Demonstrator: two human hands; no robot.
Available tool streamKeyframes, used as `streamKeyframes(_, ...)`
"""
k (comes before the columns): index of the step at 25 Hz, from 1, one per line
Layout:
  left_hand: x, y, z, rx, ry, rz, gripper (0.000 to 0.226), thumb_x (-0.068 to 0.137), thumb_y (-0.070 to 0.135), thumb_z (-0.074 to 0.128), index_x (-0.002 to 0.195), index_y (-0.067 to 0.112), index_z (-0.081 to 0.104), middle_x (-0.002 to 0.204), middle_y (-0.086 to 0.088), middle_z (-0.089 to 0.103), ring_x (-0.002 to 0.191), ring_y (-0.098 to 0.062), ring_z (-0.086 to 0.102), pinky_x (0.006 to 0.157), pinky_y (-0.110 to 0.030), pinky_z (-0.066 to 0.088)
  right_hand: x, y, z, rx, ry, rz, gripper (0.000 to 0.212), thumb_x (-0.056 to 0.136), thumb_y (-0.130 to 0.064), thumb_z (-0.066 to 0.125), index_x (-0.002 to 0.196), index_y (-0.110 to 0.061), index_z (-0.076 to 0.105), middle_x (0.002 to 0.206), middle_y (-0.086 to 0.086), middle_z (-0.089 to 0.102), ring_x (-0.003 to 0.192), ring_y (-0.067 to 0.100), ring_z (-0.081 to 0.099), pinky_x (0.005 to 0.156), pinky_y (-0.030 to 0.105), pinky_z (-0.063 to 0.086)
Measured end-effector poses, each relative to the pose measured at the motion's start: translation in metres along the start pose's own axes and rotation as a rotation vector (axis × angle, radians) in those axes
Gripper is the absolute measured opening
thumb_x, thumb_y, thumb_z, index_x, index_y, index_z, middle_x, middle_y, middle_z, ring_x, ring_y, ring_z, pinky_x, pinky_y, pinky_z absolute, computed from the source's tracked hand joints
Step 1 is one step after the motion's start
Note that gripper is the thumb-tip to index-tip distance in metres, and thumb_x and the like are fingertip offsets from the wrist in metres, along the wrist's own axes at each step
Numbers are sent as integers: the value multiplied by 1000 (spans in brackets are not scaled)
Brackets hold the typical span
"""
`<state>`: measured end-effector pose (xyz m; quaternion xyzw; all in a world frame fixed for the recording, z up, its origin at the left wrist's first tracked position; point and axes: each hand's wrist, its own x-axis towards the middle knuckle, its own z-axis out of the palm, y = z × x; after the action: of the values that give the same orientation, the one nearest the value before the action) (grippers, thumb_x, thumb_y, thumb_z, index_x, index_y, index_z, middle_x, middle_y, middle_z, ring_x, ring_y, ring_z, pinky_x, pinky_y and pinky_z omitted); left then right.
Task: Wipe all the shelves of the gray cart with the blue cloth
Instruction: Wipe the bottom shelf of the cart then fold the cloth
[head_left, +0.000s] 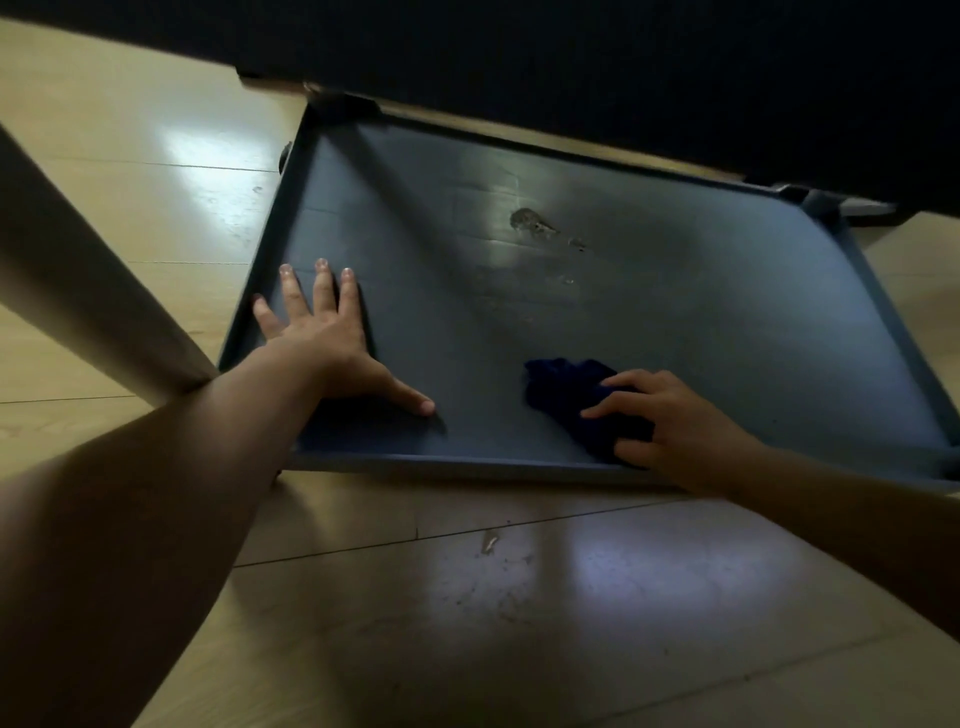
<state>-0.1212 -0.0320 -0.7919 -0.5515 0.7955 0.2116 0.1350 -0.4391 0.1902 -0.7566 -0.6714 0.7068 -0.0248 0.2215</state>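
- The bottom shelf (675, 322) of the gray cart fills the middle of the frame. It's a shallow tray with a low raised rim, and its long axis runs roughly left to right, tilting down toward the right side of the frame.
- The only loose thing in that tray is the blue cloth (569, 397), sitting lower center-right near the front rim. It's bunched up, not spread flat, and the lump stretches diagonally from upper left to lower right.
- The right hand (670, 423) is on top of the cloth with fingers curled over it, pressing it onto the shelf floor. The thumb sits at the cloth's near edge, so it's grasping the cloth.
- The left hand (332, 338) is splayed flat, palm down, on the left part of the shelf just beside the left rim. The fingers point to the top of the frame and it's holding nothing.
- There's a dull scuffed patch (535, 223) with some glare on the shelf surface, upper center, well apart from the cloth.
- Light wood floor (467, 597) is all around, and something dark overhangs the top of the frame.
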Motion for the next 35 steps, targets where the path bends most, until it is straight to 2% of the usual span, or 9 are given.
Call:
streamKeyframes(4, 4, -1, 4, -6, 64, -3, 196, -2, 113, 46, 159, 26, -23, 171, -6, -27, 151, -38, -33, 117, -69, -16, -19, 32, -11, -113, -32, 93, 48, 83, -27, 70, 125, -47, 60, 143, -5, 49, 124, 23, 44, 102, 41, 39)
streamKeyframes(8, -3, 1, -1, -13, 67, 9, 189, 7, 110, 56, 162, 27, -14, 173, -8, -20, 153, -40, -28, 119, -69, -13, -21, 28, -16, 173, 26, 121, 62, 71, -71, 65, 129, -64, 44, 136, -28, 48, 118, -2, 50, 99, 29, 44)
streamKeyframes(13, -34, 29, -8, 20, 234, 242, 137, 54, 81, 86, 160, 20, 26, 170, -12, 22, 158, -35, 11, 126, -60, 10, 2, 46, -18, 232, 186, 481, 80, 68, -77, 64, 137, -39, 49, 130, 5, 61, 102, 20, 60, 83, 31, 46)
streamKeyframes(18, -86, 46, 7, -241, 235, 406, 89, 79, 62, 82, 151, 26, 44, 152, -2, 45, 139, -25, 42, 112, -44, 40, 18, 1, -33, 310, 28, 490, 24, 70, -52, 79, 84, -35, 69, 94, -3, 76, 66, 4, 67, 52, 20, 48)
streamKeyframes(23, -112, 42, 8, -892, -69, 347, 104, 62, 61, 95, 149, 34, 46, 150, 12, 53, 135, -10, 48, 108, -35, 47, 16, -108, -32, 740, -12, 235, 50, 63, -57, 80, 109, -41, 68, 102, -7, 74, 90, 16, 73, 72, 34, 59)
streamKeyframes(26, -118, 31, -1, -1330, -206, 392, 71, 64, 42, 101, 124, 29, 65, 116, 8, 78, 109, -15, 73, 84, -28, 62, 16, -161, -26, 1023, -39, 117, 46, 70, -60, 78, 112, -45, 68, 109, -11, 74, 98, 14, 73, 77, 35, 61)
streamKeyframes(29, -120, 25, -8, -1453, -27, 386, 43, 80, 33, 86, 119, 24, 69, 109, 2, 80, 103, -17, 76, 82, -30, 63, 19, -188, -20, 1185, 95, 127, 21, 88, -54, 59, 105, -45, 69, 109, -13, 74, 100, 9, 71, 77, 37, 60)
streamKeyframes(33, -148, 25, -8, -1057, 470, 307, 22, 107, 22, 60, 127, 15, 62, 93, 20, 66, 83, 16, 62, 76, -6, 44, 12, -227, -16, 1203, 165, 183, 20, 102, -42, 43, 111, -38, 61, 110, -8, 73, 97, 11, 71, 71, 37, 59)
streamKeyframes(35, -176, 22, -13, -1020, 553, 262, 20, 109, 19, 53, 124, 7, 60, 91, 11, 66, 80, 8, 62, 72, -7, 44, -4, -257, -19, 1117, 170, 226, 20, 99, -47, 42, 112, -42, 57, 110, -8, 72, 97, 12, 71, 77, 39, 59)
